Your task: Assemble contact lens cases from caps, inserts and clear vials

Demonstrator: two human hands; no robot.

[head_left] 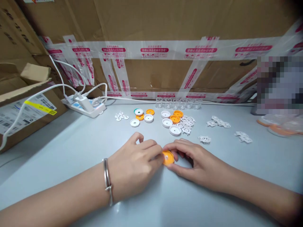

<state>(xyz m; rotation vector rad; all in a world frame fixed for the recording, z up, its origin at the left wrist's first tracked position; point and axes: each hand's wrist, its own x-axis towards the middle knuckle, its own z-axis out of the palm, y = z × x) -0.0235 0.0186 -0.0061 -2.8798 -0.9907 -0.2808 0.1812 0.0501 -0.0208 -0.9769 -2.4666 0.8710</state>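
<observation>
Between my two hands is an orange disc (169, 158) with a small pale piece at its centre. The fingers of my left hand (139, 160) press against its left edge, their tips partly hidden. My right hand (196, 159) grips the disc's right side with thumb and fingers. Beyond my hands lie white rings (175, 130) and orange rings (175, 119), beside a cluster of white lattice pieces (186, 129). Several small white pegs (121, 116) sit further left. A row of clear cups (167, 103) stands behind the rings.
At the back left is a white power strip (94, 110) with cables, next to an open cardboard box (30, 107). Large taped cartons (153, 72) line the back. More lattice pieces (243, 137) lie right, near clear domes with orange bases (281, 129).
</observation>
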